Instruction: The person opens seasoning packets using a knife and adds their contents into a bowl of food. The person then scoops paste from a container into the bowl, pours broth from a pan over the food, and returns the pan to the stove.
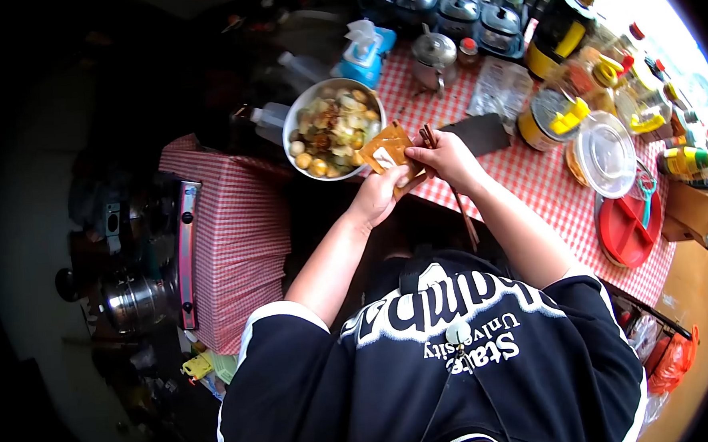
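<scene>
My left hand [378, 194] is closed on the lower edge of a golden-brown sachet [388, 145] with a white patch on its front. My right hand [448, 160] pinches the sachet's other side and also grips brown chopsticks [463, 214], which point down toward my body. Just beyond the sachet, to the left, sits a white bowl [288, 136]. It holds round, pale egg-like pieces, whitish slices and a dark brown sauce on top. The sachet's upper corner overlaps the bowl's right rim in view. Whether the sachet is torn open, I cannot tell.
A red-checked cloth [528, 184] covers the table. Behind the bowl stand blue wipes [365, 56], a metal teapot [433, 57] and lidded jars [500, 29]. Bottles, a clear-lidded tub [607, 156] and a red divided tray [630, 226] are at right. A dark slab [477, 134] lies beside my right hand.
</scene>
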{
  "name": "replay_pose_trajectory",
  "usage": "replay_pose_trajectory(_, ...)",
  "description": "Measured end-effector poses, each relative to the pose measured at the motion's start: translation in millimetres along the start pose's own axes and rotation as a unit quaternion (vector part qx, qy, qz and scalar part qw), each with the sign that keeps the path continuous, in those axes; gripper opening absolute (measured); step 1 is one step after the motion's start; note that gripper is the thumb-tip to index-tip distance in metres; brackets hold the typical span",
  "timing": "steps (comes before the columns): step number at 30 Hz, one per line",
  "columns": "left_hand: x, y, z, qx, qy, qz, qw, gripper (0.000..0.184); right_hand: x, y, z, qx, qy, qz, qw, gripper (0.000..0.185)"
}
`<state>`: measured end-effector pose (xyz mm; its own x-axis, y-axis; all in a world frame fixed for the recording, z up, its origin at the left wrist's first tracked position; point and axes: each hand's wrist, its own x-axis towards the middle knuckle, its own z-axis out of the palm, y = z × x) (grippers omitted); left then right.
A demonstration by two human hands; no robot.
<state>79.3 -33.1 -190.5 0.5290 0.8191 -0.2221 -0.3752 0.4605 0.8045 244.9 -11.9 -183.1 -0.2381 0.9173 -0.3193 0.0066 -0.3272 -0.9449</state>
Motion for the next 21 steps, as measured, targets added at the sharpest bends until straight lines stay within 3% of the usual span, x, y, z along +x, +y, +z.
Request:
replay_pose_trajectory(3,-9.6,37.0,-32.8,0.092,0.078,-0.004,0.993,0.036,34.9,14.7,15.5,-0.11,0.093,-0.166,0.976,0.017)
replay_pose_trajectory(6,-10.7,75.9,-87.3,0.213,0.186,-0.118,0.952,0.037,31.6,-14.8,17.0,-0.028,0.061,-0.025,0.997,0.018)
replay_pose_trajectory(8,-5.4,99.1,-114.5,0.232,0.198,-0.15,0.94,0.037,29.4,-11.7,18.0,-0.03,0.043,-0.067,0.996,0.022)
replay_pose_trajectory(11,13.6,119.1,-145.6,0.344,0.233,-0.188,0.89,0.048,19.8,-11.4,17.0,-0.006,0.048,-0.012,0.999,0.023)
replay_pose_trajectory(13,27.3,125.3,-167.7,0.488,0.236,-0.183,0.82,0.062,15.0,-5.5,16.0,0.035,0.065,0.0,0.997,0.023)
replay_pose_trajectory(14,36.4,125.0,-188.5,0.593,0.233,-0.169,0.752,0.071,12.7,-3.9,15.3,0.043,0.078,0.006,0.996,0.023)
replay_pose_trajectory(16,36.3,138.0,-157.0,0.724,0.227,-0.102,0.643,0.084,7.4,-2.3,12.9,0.062,0.103,0.018,0.993,0.024)
replay_pose_trajectory(21,46.5,144.5,-125.5,0.795,0.21,-0.156,0.548,0.079,-1.2,-0.7,2.6,0.059,0.112,0.013,0.992,0.023)
